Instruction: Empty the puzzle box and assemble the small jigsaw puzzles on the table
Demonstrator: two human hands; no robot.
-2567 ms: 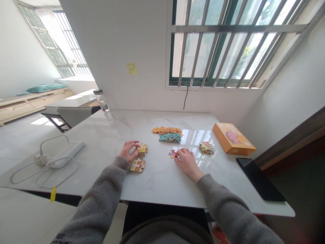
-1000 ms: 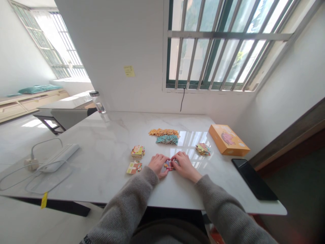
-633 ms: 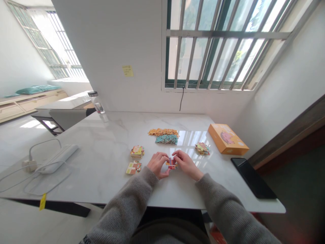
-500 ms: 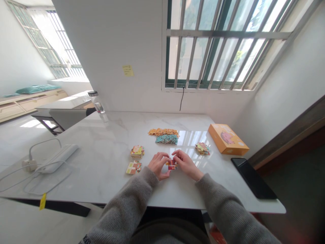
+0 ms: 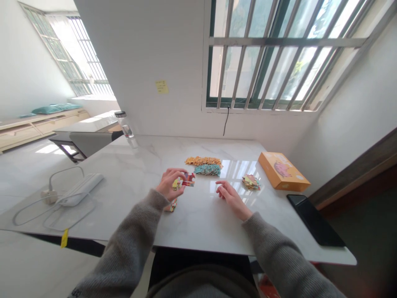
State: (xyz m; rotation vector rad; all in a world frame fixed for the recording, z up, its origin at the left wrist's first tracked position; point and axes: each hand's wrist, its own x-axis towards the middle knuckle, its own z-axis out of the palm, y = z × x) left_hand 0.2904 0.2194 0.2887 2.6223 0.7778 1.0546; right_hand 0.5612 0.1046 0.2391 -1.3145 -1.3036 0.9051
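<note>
The left hand pinches a thin red-and-purple puzzle piece between thumb and fingers, just above the left stack; it looks light, stiff card, best taken by its edges, the knobs likely to bend. The right hand hangs half-curled and bare of any piece, between that and the loose right pile. Farther off, knobbly orange pieces and teal ones lie in overlapping rows on the glossy, veined tabletop.

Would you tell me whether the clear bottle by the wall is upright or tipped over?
Upright: the clear bottle rests on its base, its dark cap uppermost.
</note>
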